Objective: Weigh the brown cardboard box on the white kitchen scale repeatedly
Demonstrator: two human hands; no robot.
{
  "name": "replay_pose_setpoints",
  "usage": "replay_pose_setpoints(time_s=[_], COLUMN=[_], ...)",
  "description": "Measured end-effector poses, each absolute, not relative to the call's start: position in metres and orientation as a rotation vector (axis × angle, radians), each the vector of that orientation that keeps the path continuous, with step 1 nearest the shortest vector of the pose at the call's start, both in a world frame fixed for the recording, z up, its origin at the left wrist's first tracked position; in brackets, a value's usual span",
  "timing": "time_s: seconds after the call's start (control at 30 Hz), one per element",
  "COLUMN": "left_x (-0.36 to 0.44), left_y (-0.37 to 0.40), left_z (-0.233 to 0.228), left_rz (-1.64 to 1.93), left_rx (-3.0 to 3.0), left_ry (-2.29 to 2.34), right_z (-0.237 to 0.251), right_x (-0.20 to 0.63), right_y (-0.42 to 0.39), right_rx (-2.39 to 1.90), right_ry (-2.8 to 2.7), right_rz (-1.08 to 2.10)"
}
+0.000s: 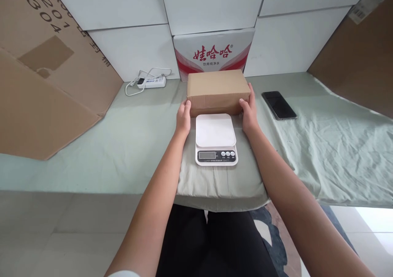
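Note:
A brown cardboard box [217, 90] lies on the pale green cloth just behind a white kitchen scale [215, 138]. My left hand [183, 117] presses against the box's left end. Against its right end lies my right hand [249, 112], so both hands clasp the box between them. The scale's platform is bare and its display faces me. Whether the box is lifted off the cloth I cannot tell.
A black phone [278, 105] lies to the right of the box. A white power strip with cable [151, 81] sits at the back left. A red-and-white printed carton [214, 53] stands behind the box. Large brown cardboard sheets [46, 80] lean at both sides.

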State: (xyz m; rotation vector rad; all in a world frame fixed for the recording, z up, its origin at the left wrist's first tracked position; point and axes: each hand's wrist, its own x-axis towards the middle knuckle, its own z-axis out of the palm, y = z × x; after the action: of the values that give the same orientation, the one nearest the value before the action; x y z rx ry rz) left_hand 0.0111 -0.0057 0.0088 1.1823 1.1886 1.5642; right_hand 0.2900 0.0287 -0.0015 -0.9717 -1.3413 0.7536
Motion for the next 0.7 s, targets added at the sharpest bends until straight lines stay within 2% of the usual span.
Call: replay_pose_setpoints(time_s=[0.7], left_x=[0.0106], left_y=[-0.0080], left_z=[0.0116], left_rz=[1.542], left_rx=[1.192], left_ry=[1.206], right_z=[-0.0033], right_x=[0.2926], right_y=[0.0292], right_rx=[-0.971], right_ry=[-1.356], right_rz=[0.746])
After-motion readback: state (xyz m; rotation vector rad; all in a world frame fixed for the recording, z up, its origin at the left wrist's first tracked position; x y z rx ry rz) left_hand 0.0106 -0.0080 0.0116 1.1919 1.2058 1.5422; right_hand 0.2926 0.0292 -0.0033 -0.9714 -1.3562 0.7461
